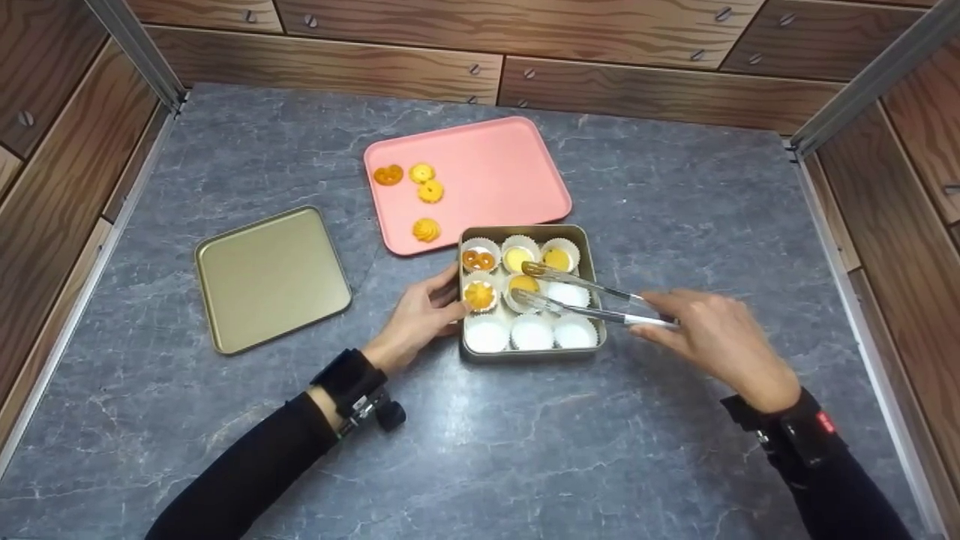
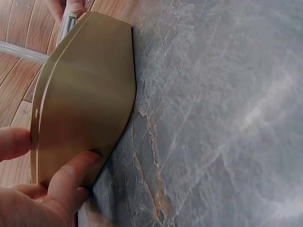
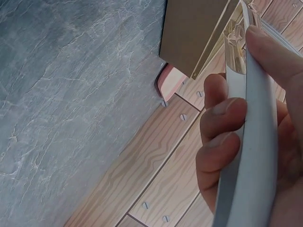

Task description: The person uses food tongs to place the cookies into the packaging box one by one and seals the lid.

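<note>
My left hand (image 1: 416, 319) holds a gold square tin (image 1: 529, 355) by its left side, the thumb against the outer wall in the left wrist view. My right hand (image 1: 712, 337) grips tongs (image 1: 626, 319) with pale handles and clear ends. Their tips reach into the tin, on either side of a round yellow cookie (image 1: 523, 285) in the middle paper cup. A pretzel-shaped cookie (image 1: 478, 261) and two yellow cookies (image 1: 556, 259) fill the back row of cups. Left of the middle cup sits a swirled cookie (image 1: 479, 296). White paper cups (image 1: 532, 334) line the front row.
Behind the tin lies a pink tray (image 1: 495, 169), bearing a pretzel-shaped cookie (image 1: 388, 175), two round yellow cookies (image 1: 430, 191) and a swirled cookie (image 1: 426, 229). The gold lid (image 1: 274, 281) rests on the grey marbled table at left. Wood-patterned walls (image 1: 390, 64) surround the tabletop.
</note>
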The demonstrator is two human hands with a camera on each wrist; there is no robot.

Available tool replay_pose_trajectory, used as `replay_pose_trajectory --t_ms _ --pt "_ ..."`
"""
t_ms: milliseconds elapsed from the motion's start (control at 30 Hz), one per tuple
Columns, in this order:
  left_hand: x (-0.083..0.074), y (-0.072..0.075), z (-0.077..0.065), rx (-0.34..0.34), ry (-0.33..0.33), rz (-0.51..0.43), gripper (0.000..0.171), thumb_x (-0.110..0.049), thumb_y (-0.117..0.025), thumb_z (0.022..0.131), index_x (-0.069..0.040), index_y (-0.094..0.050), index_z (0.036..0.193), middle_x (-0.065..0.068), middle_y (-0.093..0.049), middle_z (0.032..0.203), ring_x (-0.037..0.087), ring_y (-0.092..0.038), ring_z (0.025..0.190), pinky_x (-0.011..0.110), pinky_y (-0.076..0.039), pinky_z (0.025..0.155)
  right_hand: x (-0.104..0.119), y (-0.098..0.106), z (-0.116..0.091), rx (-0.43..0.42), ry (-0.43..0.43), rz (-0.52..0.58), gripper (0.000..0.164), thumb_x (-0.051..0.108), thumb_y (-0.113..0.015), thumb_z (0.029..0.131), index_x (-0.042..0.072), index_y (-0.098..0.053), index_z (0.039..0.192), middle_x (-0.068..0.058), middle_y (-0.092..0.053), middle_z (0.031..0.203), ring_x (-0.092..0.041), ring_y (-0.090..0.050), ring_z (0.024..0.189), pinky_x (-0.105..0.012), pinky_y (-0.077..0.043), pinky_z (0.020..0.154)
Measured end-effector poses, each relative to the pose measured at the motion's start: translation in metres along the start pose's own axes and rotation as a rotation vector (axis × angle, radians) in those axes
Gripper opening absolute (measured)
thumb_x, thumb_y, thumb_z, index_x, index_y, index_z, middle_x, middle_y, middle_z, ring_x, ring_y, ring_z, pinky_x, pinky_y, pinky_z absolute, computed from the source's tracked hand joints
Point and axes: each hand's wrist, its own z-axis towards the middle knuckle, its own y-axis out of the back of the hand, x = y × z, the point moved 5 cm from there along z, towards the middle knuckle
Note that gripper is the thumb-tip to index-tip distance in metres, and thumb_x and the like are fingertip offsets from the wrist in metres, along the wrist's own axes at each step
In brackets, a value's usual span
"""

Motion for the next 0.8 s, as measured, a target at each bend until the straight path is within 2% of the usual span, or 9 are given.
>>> replay_pose_trajectory --t_ms 167,500,667,800 --pt "0.0001 0.0003 -0.0001 -0.006 0.0 0.002 0.081 0.008 -0.064 0.094 -0.007 -0.024 0.163 0.02 -0.03 0.166 0.034 -0.047 0.143 0.043 -0.057 0.103 0.001 -0.003 0.0017 0.016 0.001 0.013 0.042 0.035 -0.085 0.085 0.01 -0.076 0.118 -0.01 -0.077 0.095 -0.022 -0.069 0.069 -0.041 -0.059 0.053" --pt "0.0001 -0.0001 0.0004 -0.002 -0.016 -0.007 0.081 0.007 -0.064 0.093 -0.004 -0.023 0.162 0.022 -0.033 0.164 0.035 -0.047 0.142 0.046 -0.058 0.102 0.0002 -0.0039 0.0026 0.029 -0.022 0.003 0.041 0.033 -0.086 0.085 0.011 -0.077 0.118 -0.002 -0.071 0.082 -0.011 -0.055 0.06 -0.034 -0.05 0.048" --pt "0.0003 0.0009 0.0004 0.002 0.0 -0.007 0.081 0.008 -0.064 0.094 -0.005 -0.024 0.163 0.021 -0.033 0.164 0.034 -0.049 0.141 0.045 -0.058 0.102 -0.0008 -0.002 0.0051 -0.006 -0.014 0.056 0.04 0.032 -0.084 0.087 0.012 -0.076 0.121 0.0 -0.071 0.083 -0.01 -0.055 0.062 -0.032 -0.051 0.052" --pt "0.0012 0.001 0.0006 0.008 0.006 -0.003 0.08 0.008 -0.063 0.095 -0.006 -0.024 0.163 0.021 -0.032 0.164 0.034 -0.049 0.141 0.045 -0.057 0.103 -0.0021 -0.0014 0.0098 -0.063 -0.015 0.115 0.046 0.028 -0.083 0.089 0.008 -0.072 0.129 -0.006 -0.076 0.095 -0.012 -0.06 0.067 -0.033 -0.056 0.056"
